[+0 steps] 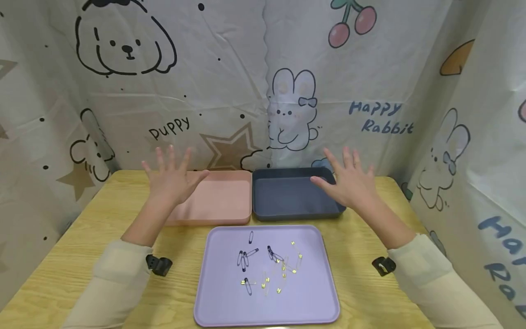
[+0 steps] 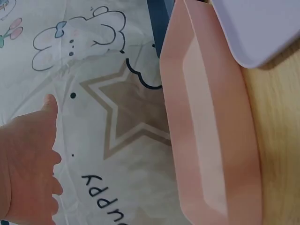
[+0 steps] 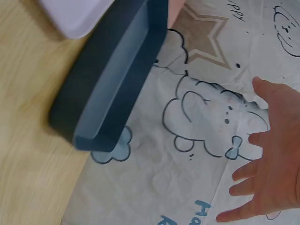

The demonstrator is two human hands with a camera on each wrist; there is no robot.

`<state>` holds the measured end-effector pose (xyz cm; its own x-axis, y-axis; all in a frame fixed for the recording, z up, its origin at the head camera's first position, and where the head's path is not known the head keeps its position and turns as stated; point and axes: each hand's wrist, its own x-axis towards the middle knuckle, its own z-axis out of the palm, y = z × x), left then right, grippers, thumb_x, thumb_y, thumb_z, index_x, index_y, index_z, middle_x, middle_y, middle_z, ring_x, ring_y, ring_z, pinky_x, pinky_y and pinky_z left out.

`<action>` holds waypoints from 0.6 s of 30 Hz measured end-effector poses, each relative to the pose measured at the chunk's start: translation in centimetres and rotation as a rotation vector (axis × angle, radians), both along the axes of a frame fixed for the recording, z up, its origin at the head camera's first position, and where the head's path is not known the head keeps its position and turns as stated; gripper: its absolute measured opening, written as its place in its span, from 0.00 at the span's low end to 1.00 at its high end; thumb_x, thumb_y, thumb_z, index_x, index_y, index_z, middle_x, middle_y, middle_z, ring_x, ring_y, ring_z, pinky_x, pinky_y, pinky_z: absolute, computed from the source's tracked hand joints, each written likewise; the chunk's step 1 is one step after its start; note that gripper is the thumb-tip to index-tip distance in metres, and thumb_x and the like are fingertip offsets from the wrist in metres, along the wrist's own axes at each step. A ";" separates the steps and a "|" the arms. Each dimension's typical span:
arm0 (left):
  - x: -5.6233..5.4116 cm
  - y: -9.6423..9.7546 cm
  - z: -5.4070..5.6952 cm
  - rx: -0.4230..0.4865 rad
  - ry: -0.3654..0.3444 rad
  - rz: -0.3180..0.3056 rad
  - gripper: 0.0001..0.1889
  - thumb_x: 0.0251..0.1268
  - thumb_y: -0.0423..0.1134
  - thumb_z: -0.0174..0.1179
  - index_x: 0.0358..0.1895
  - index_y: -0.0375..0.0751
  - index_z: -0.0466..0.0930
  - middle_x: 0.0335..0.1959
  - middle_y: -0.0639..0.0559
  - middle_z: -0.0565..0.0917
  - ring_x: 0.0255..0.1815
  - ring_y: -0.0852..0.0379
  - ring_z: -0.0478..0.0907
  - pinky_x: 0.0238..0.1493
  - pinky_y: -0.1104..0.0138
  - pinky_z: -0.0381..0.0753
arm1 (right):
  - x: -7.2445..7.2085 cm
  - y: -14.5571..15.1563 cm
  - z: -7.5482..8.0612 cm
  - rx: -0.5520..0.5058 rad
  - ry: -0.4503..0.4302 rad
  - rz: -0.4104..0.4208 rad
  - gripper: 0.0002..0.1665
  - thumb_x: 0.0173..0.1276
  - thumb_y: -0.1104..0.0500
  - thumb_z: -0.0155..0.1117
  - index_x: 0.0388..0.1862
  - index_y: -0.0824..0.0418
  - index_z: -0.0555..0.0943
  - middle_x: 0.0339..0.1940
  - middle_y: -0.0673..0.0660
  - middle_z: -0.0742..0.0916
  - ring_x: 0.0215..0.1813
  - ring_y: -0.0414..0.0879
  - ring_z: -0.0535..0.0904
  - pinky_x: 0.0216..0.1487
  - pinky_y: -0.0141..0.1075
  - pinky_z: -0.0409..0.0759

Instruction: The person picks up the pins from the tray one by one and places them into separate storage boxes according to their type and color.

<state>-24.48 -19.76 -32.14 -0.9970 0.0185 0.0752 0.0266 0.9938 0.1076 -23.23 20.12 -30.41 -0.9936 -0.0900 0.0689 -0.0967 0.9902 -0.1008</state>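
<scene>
Holding nothing in spread left hand or spread right hand, near pink rectangular tray and dark-blue rectangular tray. On rounded lavender tray, bodyward of both: black metal safety pins, mostly nearer left; yellow metal safety pins, mostly nearer right; long axes mixed.

A curtained-off workspace: cartoon-printed cloth backs and flanks a wood-grain table.
</scene>
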 end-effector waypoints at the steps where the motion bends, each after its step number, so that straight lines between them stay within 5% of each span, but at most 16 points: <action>1: 0.0 -0.2 -0.2 0.006 0.005 0.002 0.46 0.59 0.76 0.27 0.75 0.54 0.31 0.73 0.34 0.26 0.70 0.33 0.15 0.60 0.30 0.19 | 0.0 0.2 -0.1 0.005 0.013 0.008 0.53 0.58 0.20 0.37 0.76 0.42 0.40 0.77 0.67 0.43 0.76 0.67 0.36 0.65 0.72 0.38; 5: 0.0 -1.3 -0.9 0.048 0.032 0.009 0.48 0.59 0.76 0.29 0.76 0.52 0.33 0.74 0.33 0.30 0.72 0.31 0.20 0.62 0.30 0.25 | 0.4 1.0 -0.8 0.023 0.053 0.040 0.51 0.61 0.24 0.42 0.76 0.46 0.45 0.76 0.68 0.50 0.75 0.68 0.43 0.65 0.70 0.45; 10: 0.3 -2.9 -1.4 0.091 0.092 0.040 0.46 0.63 0.73 0.30 0.75 0.44 0.39 0.74 0.30 0.44 0.74 0.30 0.39 0.63 0.30 0.45 | 1.1 1.7 -1.4 0.030 0.065 0.083 0.49 0.64 0.27 0.43 0.75 0.53 0.52 0.74 0.70 0.57 0.72 0.69 0.54 0.62 0.69 0.55; 14: 0.9 -4.3 -1.8 0.126 0.146 0.083 0.45 0.64 0.71 0.31 0.72 0.37 0.49 0.68 0.29 0.59 0.66 0.28 0.56 0.57 0.33 0.59 | 1.6 2.2 -2.0 0.026 0.100 0.115 0.45 0.66 0.32 0.48 0.71 0.60 0.61 0.67 0.70 0.68 0.65 0.67 0.66 0.56 0.64 0.68; 18: 1.2 -5.8 -2.5 0.128 0.147 0.134 0.48 0.63 0.72 0.29 0.69 0.31 0.53 0.63 0.26 0.64 0.61 0.27 0.62 0.53 0.35 0.64 | 2.0 2.5 -2.9 -0.026 0.107 0.142 0.39 0.66 0.38 0.54 0.66 0.63 0.67 0.62 0.68 0.76 0.61 0.65 0.71 0.53 0.59 0.72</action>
<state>-23.28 -25.55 -34.63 -0.9680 -0.1325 0.2130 -0.0802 0.9681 0.2376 -21.27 22.59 -33.34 -0.9579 -0.2255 0.1777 -0.2467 0.9630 -0.1081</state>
